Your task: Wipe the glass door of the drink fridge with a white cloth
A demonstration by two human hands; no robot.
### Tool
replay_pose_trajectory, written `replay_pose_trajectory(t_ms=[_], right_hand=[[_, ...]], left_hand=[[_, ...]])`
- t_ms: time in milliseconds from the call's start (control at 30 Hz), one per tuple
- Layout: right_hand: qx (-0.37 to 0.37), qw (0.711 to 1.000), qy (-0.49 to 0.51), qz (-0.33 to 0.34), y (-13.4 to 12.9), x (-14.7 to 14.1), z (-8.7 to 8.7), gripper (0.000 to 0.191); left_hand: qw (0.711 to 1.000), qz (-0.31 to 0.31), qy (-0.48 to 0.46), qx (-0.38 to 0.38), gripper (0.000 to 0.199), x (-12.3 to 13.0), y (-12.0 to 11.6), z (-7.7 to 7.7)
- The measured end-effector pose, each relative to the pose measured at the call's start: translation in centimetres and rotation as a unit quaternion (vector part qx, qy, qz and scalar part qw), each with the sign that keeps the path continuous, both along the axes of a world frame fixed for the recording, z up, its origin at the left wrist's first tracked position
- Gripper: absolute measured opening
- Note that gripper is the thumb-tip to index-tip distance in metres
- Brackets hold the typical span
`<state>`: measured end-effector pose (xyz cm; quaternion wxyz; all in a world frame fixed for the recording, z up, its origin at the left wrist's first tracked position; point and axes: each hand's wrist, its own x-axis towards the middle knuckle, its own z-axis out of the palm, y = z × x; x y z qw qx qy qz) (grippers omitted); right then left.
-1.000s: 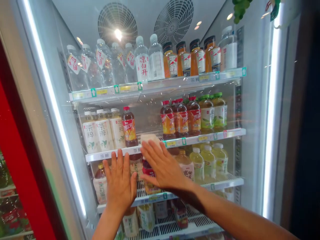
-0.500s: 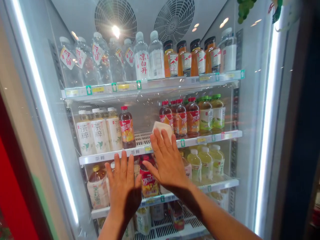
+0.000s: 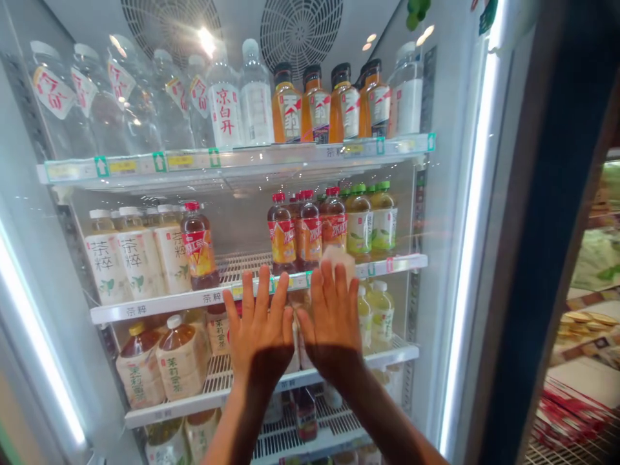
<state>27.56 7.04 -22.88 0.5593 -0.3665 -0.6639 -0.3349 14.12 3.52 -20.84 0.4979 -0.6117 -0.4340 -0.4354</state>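
Observation:
A glass-fronted drinks cooler fills most of the head view. My left hand (image 3: 261,326) lies flat against the glass with fingers spread, in front of the middle shelf edge (image 3: 159,305), and holds nothing. To its right, my right hand (image 3: 334,316) presses a pale cloth or pad (image 3: 339,257) flat to the glass under its fingertips. The pad overlaps the lower part of a red-capped bottle (image 3: 333,219). Another red-labelled bottle (image 3: 198,248) stands behind the glass, up and left of my left hand.
Clear water bottles (image 3: 223,106) and amber bottles (image 3: 317,106) line the top shelf. Bright light strips (image 3: 467,245) run down both sides. A dark door frame (image 3: 557,213) stands at right, with packaged goods (image 3: 593,329) beyond it.
The view has shifted right, so the shelves sit further left. My right hand and the pad have moved right over the bottles. My left hand has moved right along the glass too.

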Motion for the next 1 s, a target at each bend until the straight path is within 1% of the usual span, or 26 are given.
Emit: replay_pose_trajectory(t_ms=[33,67,100,133,233,267,300,333,433,467,500,533,633,667,700,733,833,867,900,1000], right_hand=[[0.002,1.0,-0.008,0.002,-0.1,0.0,-1.2,0.078],[0.004,1.0,-0.014,0.003,-0.2,0.0,-1.9,0.077],[0.005,1.0,-0.023,0.004,-0.3,0.1,-1.9,0.078],[0.005,0.999,-0.033,0.007,-0.2,0.3,-1.3,0.079],[-0.009,0.999,-0.042,0.019,0.2,1.1,1.9,0.083],[-0.017,0.999,-0.041,0.023,0.3,1.3,2.2,0.084],[-0.022,0.999,-0.036,0.025,0.2,1.4,1.8,0.084],[-0.026,0.999,-0.031,0.024,-0.1,1.3,0.6,0.083],[-0.023,0.999,-0.036,0.015,-1.2,0.5,-4.8,0.078],[-0.021,0.999,-0.036,0.008,-1.3,0.3,-6.0,0.077],[-0.019,0.999,-0.039,0.004,-1.3,0.1,-6.4,0.077],[-0.017,0.999,-0.038,0.002,-1.1,0.0,-6.1,0.078],[-0.014,0.999,-0.03,0.005,-0.5,0.2,-3.1,0.085],[-0.011,1.0,-0.026,0.005,-0.4,0.3,-2.5,0.086],[-0.01,1.0,-0.027,0.004,-0.5,0.3,-2.6,0.086],[-0.011,0.999,-0.031,0.004,-0.6,0.3,-3.2,0.084],[-0.018,0.998,-0.053,0.01,-1.2,0.0,-6.2,0.08],[-0.017,0.998,-0.055,0.014,-1.2,0.0,-6.6,0.08],[-0.013,0.999,-0.049,0.017,-1.1,0.0,-6.4,0.081],[0.004,1.0,-0.015,0.026,-0.3,0.8,-4.2,0.087]], left_hand=[[1.0,0.008,0.003,0.002,0.075,0.1,0.2,-0.1],[1.0,0.012,0.005,0.003,0.074,0.0,0.4,-0.1],[1.0,0.014,0.007,0.003,0.074,-0.1,0.4,-0.1],[1.0,0.015,0.011,0.004,0.074,-0.3,0.4,-0.1],[1.0,0.016,0.023,0.004,0.074,-0.7,0.3,-0.1],[1.0,0.013,0.024,0.0,0.075,-0.8,0.2,-0.2],[1.0,0.01,0.024,-0.006,0.076,-0.9,0.2,-0.4],[1.0,0.008,0.022,-0.012,0.076,-1.0,0.1,-0.7],[0.999,0.017,0.021,-0.019,0.078,-1.1,-0.1,-2.5],[0.999,0.021,0.019,-0.016,0.078,-1.1,-0.1,-3.2],[0.999,0.025,0.017,-0.014,0.078,-1.2,-0.2,-4.0],[0.999,0.027,0.013,-0.013,0.078,-1.2,-0.3,-4.7],[0.999,0.029,-0.005,-0.022,0.079,-1.2,-0.3,-6.4],[0.999,0.029,-0.01,-0.027,0.08,-1.2,-0.3,-6.8],[0.999,0.029,-0.014,-0.03,0.08,-1.2,-0.3,-7.2],[0.999,0.028,-0.017,-0.031,0.081,-1.2,-0.2,-7.5],[0.999,0.033,-0.008,-0.033,0.083,-1.3,-0.1,-8.1],[0.999,0.033,-0.005,-0.032,0.084,-1.3,-0.1,-8.2],[0.999,0.031,-0.004,-0.034,0.084,-1.3,-0.2,-8.3],[0.999,0.02,-0.019,-0.047,0.083,-1.5,-0.3,-8.4]])
